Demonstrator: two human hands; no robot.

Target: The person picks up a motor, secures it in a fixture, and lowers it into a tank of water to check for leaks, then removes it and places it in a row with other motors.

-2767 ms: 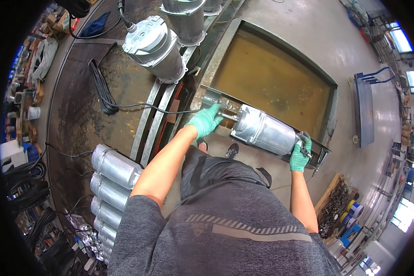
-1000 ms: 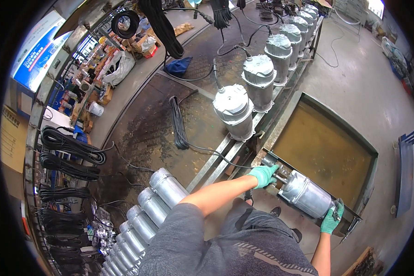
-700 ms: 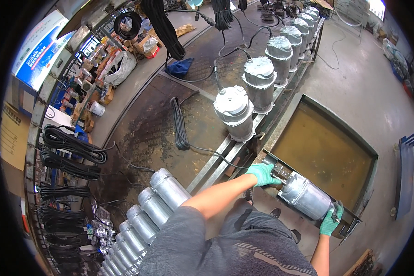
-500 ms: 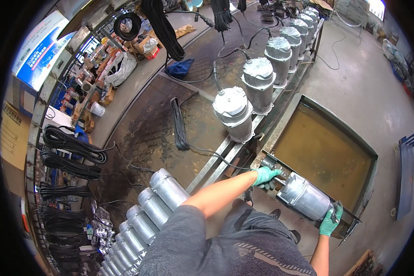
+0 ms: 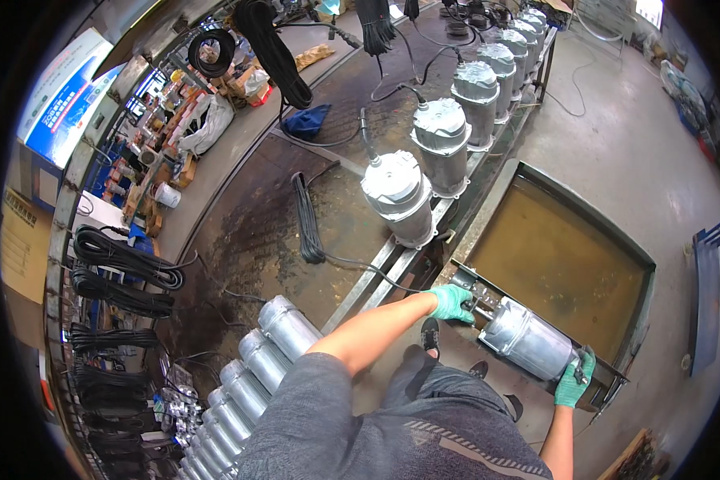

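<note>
A silver cylindrical motor housing [image 5: 528,338] lies on its side in a dark metal frame [image 5: 488,282] along the near edge of a water tank [image 5: 514,170]. My left hand [image 5: 452,304], in a green glove, curls at the frame's left end, beside the short shaft [image 5: 483,313] that points out of the housing. What its closed fingers grip is hidden. My right hand [image 5: 576,380], also gloved in green, is wrapped around the housing's right end, by a small dark fitting [image 5: 580,372]. A black cable [image 5: 376,270] runs from the bench toward my left hand.
Several upright silver motors [image 5: 398,196] with cables line the bench rail. More metal cylinders [image 5: 288,324] lie in a row by my left arm. Cable coils [image 5: 128,256] hang at the left; a cable bundle [image 5: 308,220] lies on the stained bench [image 5: 240,216]. Brownish water [image 5: 560,256] fills the tank.
My left hand has drawn back slightly left and up, away from the shaft, and its fingers have curled. My right hand stays at the housing's right end. The view has shifted slightly.
</note>
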